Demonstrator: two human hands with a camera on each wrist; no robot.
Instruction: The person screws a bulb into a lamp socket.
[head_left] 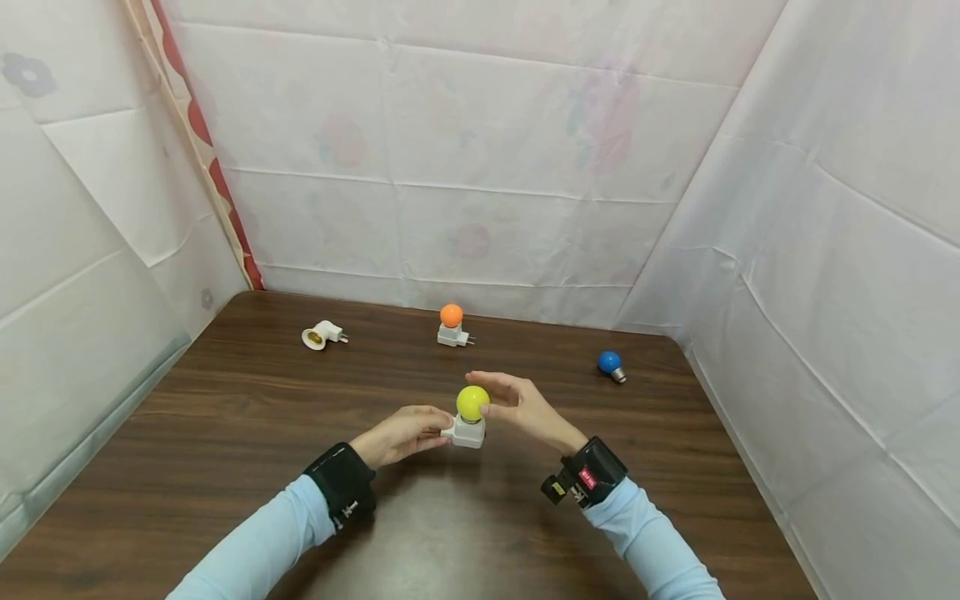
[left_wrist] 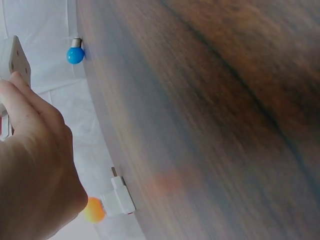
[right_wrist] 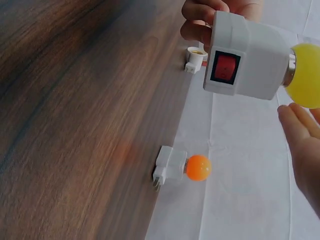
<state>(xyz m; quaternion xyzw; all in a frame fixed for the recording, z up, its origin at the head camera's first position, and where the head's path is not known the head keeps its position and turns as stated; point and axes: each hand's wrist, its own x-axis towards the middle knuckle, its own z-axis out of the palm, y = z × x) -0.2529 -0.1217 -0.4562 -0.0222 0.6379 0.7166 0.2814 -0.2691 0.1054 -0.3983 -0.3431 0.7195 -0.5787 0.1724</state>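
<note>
My left hand (head_left: 405, 435) grips the plug end of a white lamp socket (head_left: 468, 432) above the table. A red rocker switch (right_wrist: 225, 67) shows on the socket's underside in the right wrist view. In the socket sits a yellow round bulb (head_left: 472, 402), with some of its metal neck (right_wrist: 290, 68) visible between glass and housing. My right hand (head_left: 528, 410) is spread around the bulb: the thumb lies against its near side, and the fairly straight fingers reach past its far side. Finger contact on that far side is hard to make out.
Toward the back of the wooden table (head_left: 225, 433) stands an orange bulb (head_left: 451, 315) in a white plug-in socket (head_left: 452, 336). An angled white socket (head_left: 322, 334) lies at back left, and a blue bulb (head_left: 610, 362) at right. White cloth (head_left: 480, 167) hangs around the table.
</note>
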